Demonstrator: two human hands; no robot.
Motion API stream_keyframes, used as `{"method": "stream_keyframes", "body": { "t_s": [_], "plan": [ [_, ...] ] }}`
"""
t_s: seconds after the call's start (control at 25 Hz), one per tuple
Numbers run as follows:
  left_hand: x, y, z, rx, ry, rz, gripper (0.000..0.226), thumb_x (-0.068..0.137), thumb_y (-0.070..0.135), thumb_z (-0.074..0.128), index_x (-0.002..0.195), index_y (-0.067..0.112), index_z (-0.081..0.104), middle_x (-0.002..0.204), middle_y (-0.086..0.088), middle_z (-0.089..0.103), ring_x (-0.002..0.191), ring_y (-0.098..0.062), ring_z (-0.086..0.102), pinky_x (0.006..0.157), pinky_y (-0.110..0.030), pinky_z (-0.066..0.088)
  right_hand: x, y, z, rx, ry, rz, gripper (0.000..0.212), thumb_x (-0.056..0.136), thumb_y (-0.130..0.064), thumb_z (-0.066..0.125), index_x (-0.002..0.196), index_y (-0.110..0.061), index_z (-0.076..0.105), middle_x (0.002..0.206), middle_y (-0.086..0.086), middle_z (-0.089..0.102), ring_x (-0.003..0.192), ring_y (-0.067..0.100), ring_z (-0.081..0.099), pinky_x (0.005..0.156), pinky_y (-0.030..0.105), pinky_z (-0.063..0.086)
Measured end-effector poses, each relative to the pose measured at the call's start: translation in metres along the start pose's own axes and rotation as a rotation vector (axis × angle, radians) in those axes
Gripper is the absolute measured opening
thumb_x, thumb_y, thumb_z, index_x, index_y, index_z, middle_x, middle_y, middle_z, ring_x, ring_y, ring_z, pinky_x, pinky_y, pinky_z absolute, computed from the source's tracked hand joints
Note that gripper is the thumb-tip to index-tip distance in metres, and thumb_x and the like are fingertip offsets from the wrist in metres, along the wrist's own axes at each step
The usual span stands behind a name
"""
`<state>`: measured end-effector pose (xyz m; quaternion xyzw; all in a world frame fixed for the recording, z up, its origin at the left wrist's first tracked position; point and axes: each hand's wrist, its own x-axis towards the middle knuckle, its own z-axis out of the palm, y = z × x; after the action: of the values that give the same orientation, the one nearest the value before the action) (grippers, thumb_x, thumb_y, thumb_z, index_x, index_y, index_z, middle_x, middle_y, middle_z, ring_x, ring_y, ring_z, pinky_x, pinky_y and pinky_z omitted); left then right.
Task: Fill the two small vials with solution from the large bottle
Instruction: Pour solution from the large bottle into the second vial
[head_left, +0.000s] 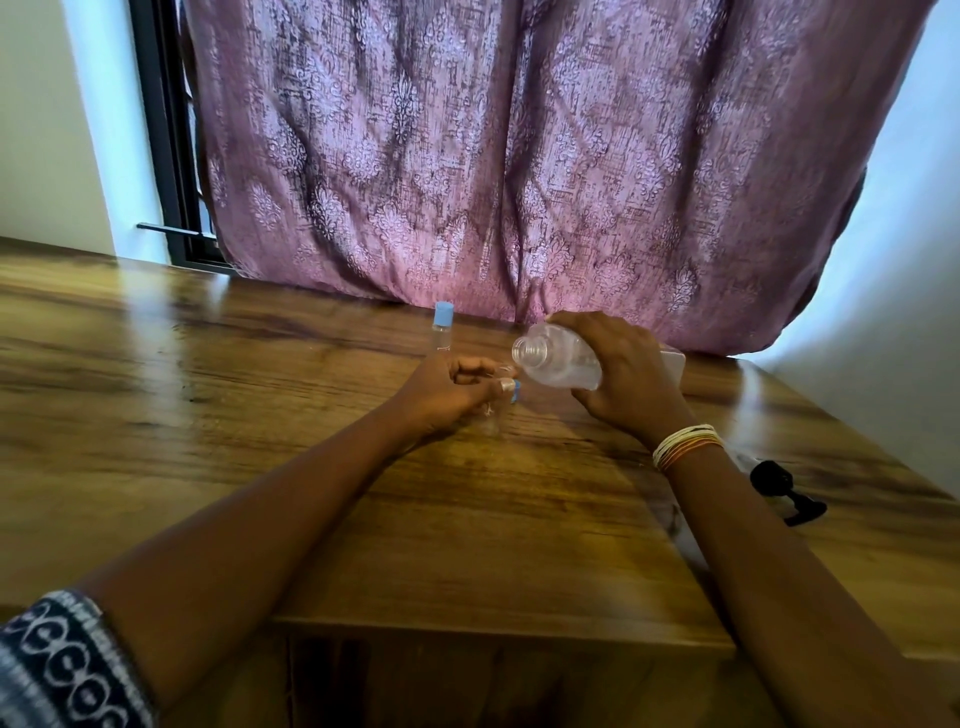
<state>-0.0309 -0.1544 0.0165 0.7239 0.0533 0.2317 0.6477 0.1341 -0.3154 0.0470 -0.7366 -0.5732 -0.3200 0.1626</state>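
My right hand (618, 374) grips a large clear bottle (558, 361), tilted on its side with its open mouth pointing left. My left hand (447, 395) holds a small clear vial (493, 415) upright on the wooden table (260, 415), with a blue cap (516, 391) pinched between its fingers. The bottle's mouth sits just above and right of the vial's top. A second small vial (442, 328) with a blue cap on stands upright near the table's far edge, behind my left hand.
A black pump top (784, 491) lies on the table at the right, beside my right forearm. A purple patterned curtain (519, 156) hangs behind the table's far edge. Bangles circle my right wrist.
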Motion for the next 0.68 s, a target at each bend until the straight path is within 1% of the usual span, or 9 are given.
{"method": "stream_keyframes", "body": {
  "t_s": [0.28, 0.48, 0.6, 0.68],
  "plan": [
    [0.0009, -0.0003, 0.001, 0.033, -0.008, 0.021, 0.009, 0.084, 0.007, 0.068, 0.086, 0.015, 0.07, 0.065, 0.011, 0.072, 0.058, 0.004, 0.065, 0.051, -0.011, 0.048, 0.0001, -0.0042, -0.0043, -0.082, 0.043, -0.011, 0.059, 0.076, -0.028, 0.071, 0.129, -0.033, 0.047, 0.121, -0.006, 0.063, 0.111, 0.021, 0.059, 0.085, 0.045, 0.042],
    [0.0029, -0.002, 0.0005, 0.051, -0.015, 0.023, 0.01, 0.084, 0.007, 0.067, 0.093, 0.011, 0.071, 0.079, 0.004, 0.072, 0.064, 0.002, 0.066, 0.055, -0.012, 0.051, 0.0011, -0.0065, -0.0051, -0.145, 0.07, -0.015, 0.056, 0.077, -0.024, 0.069, 0.128, -0.034, 0.05, 0.121, -0.008, 0.063, 0.113, 0.02, 0.058, 0.087, 0.042, 0.037],
    [0.0041, -0.0035, -0.0001, 0.044, -0.016, 0.019, 0.016, 0.084, 0.007, 0.068, 0.1, 0.006, 0.07, 0.079, 0.005, 0.073, 0.065, 0.001, 0.067, 0.056, -0.013, 0.051, 0.0014, -0.0071, -0.0055, -0.17, 0.083, -0.016, 0.054, 0.077, -0.023, 0.069, 0.128, -0.032, 0.052, 0.121, -0.008, 0.063, 0.114, 0.02, 0.057, 0.088, 0.041, 0.035],
    [0.0037, -0.0039, 0.0, 0.04, -0.022, 0.025, 0.015, 0.084, 0.007, 0.068, 0.099, 0.008, 0.071, 0.082, 0.002, 0.074, 0.063, 0.002, 0.066, 0.055, -0.012, 0.049, 0.0012, -0.0071, -0.0055, -0.189, 0.08, -0.022, 0.052, 0.078, -0.025, 0.066, 0.128, -0.032, 0.052, 0.122, -0.007, 0.062, 0.114, 0.021, 0.057, 0.087, 0.041, 0.035]
  ]
}}
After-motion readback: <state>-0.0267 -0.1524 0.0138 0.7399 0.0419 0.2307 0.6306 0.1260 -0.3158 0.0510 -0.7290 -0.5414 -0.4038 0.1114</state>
